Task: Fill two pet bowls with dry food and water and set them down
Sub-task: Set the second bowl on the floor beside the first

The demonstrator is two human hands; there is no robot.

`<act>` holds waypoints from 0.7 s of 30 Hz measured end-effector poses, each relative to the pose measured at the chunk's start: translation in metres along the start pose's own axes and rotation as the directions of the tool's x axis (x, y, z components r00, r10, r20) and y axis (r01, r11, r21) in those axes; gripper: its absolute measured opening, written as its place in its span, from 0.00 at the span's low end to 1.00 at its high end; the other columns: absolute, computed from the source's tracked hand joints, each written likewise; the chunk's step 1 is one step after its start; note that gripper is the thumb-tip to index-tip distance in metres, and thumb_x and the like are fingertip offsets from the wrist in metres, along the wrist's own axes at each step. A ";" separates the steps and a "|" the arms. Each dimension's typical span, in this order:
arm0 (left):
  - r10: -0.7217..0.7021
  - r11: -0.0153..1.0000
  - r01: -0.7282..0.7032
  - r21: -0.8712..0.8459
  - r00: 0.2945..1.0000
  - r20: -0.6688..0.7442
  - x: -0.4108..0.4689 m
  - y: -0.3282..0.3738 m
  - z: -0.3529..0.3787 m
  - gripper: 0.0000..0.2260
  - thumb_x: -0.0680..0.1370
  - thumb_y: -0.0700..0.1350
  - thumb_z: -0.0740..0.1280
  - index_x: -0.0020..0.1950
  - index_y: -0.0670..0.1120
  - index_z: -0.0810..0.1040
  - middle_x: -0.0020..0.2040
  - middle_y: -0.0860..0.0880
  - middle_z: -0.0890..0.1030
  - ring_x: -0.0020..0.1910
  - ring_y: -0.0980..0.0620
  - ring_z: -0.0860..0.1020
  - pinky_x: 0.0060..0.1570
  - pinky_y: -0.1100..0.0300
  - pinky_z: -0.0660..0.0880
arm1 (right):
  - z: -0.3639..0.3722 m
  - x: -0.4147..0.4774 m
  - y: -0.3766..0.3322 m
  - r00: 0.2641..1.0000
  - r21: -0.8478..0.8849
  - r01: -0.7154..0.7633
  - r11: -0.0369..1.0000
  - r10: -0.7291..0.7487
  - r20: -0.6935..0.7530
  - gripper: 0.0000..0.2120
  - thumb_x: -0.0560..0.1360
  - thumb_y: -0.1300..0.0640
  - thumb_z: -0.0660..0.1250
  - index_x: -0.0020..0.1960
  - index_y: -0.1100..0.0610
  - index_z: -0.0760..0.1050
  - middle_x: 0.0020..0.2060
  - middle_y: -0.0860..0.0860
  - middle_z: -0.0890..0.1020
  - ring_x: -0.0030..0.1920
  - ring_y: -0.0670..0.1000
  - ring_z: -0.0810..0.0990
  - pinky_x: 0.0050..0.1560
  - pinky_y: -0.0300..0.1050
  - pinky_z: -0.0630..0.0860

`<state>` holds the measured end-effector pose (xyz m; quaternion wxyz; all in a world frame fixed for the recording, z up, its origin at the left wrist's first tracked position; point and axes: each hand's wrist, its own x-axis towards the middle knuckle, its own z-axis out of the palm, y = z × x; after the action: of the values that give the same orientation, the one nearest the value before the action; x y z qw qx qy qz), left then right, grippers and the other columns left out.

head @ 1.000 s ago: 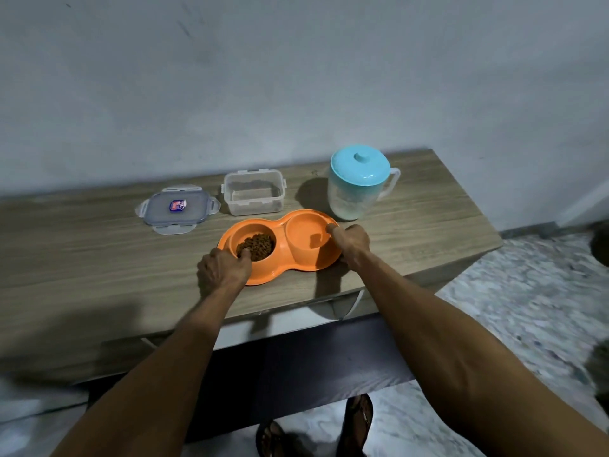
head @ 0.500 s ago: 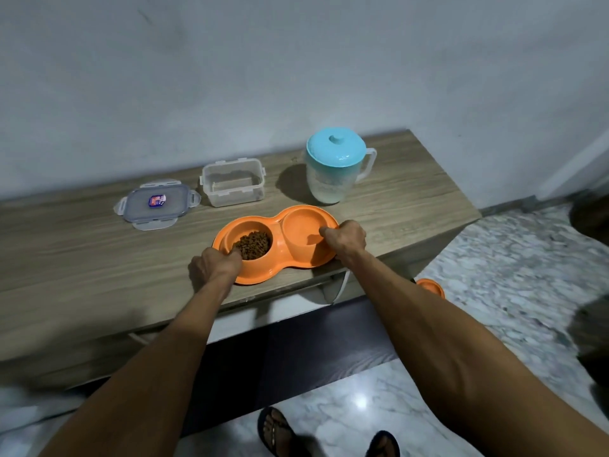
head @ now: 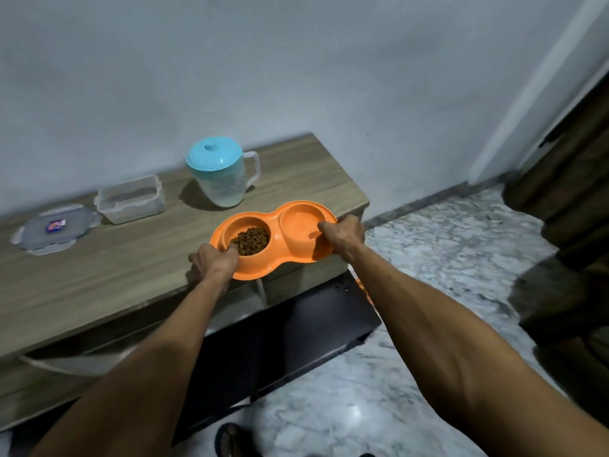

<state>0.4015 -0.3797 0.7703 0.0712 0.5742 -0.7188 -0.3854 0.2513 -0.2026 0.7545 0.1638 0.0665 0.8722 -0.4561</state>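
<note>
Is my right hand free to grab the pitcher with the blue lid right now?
Probably not yet. The right hand grips one end of the orange double pet bowl and the left hand grips the other, so letting go risks tipping it. Otherwise nothing stands between that hand and the pitcher.

I read the orange double bowl as smooth moulded plastic with a slight sheen. Kibble: matt, rough. Tabletop: matt wood grain; solid or laminate, can't tell. Jug: frosted translucent plastic. Jug lid: opaque and smooth. Container and container lid: clear plastic. Floor: marble-look, polished, glare spot. Wall: matt paint.
</note>
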 end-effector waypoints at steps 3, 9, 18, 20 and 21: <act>0.043 0.999 -0.042 -0.029 0.999 0.033 -0.046 0.028 0.043 0.21 0.77 0.50 0.68 0.62 0.34 0.76 0.67 0.34 0.71 0.65 0.35 0.72 0.63 0.46 0.71 | -0.063 0.019 0.026 0.999 0.001 -0.004 1.000 0.004 -0.033 0.24 0.58 0.44 0.70 0.47 0.61 0.80 0.45 0.58 0.84 0.43 0.62 0.84 0.44 0.58 0.84; 0.141 0.989 -0.135 -0.060 0.984 0.109 -0.117 0.090 0.135 0.22 0.78 0.49 0.68 0.63 0.34 0.75 0.67 0.34 0.71 0.66 0.37 0.71 0.64 0.51 0.72 | -0.184 0.056 0.071 0.990 0.024 -0.048 0.999 0.050 -0.129 0.16 0.67 0.48 0.73 0.45 0.60 0.78 0.43 0.58 0.83 0.41 0.60 0.83 0.43 0.57 0.84; 0.219 0.975 -0.202 -0.095 0.949 0.226 -0.172 0.185 0.274 0.22 0.76 0.50 0.69 0.62 0.34 0.76 0.68 0.35 0.71 0.68 0.37 0.69 0.67 0.50 0.69 | -0.316 0.144 0.119 0.957 0.077 -0.115 0.990 0.131 -0.260 0.15 0.66 0.50 0.72 0.45 0.61 0.79 0.44 0.57 0.82 0.38 0.57 0.81 0.41 0.58 0.84; 0.223 0.974 -0.209 -0.085 0.944 0.244 -0.174 0.204 0.303 0.22 0.76 0.51 0.69 0.61 0.34 0.77 0.66 0.35 0.71 0.65 0.36 0.71 0.64 0.48 0.71 | -0.334 0.168 0.126 0.948 0.084 -0.130 0.988 0.148 -0.282 0.13 0.67 0.51 0.73 0.43 0.60 0.78 0.43 0.58 0.82 0.39 0.58 0.80 0.43 0.59 0.84; 0.229 0.973 -0.211 -0.095 0.940 0.253 -0.174 0.214 0.320 0.21 0.76 0.51 0.69 0.60 0.34 0.77 0.65 0.36 0.71 0.64 0.36 0.72 0.63 0.47 0.73 | -0.342 0.182 0.130 0.944 0.082 -0.139 0.987 0.157 -0.290 0.13 0.67 0.51 0.73 0.43 0.60 0.78 0.43 0.58 0.82 0.39 0.58 0.80 0.43 0.59 0.84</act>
<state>0.1199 -0.0665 0.7437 0.0371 0.4316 -0.7682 -0.4713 0.0377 0.1456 0.7723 0.0632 0.2041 0.8652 -0.4536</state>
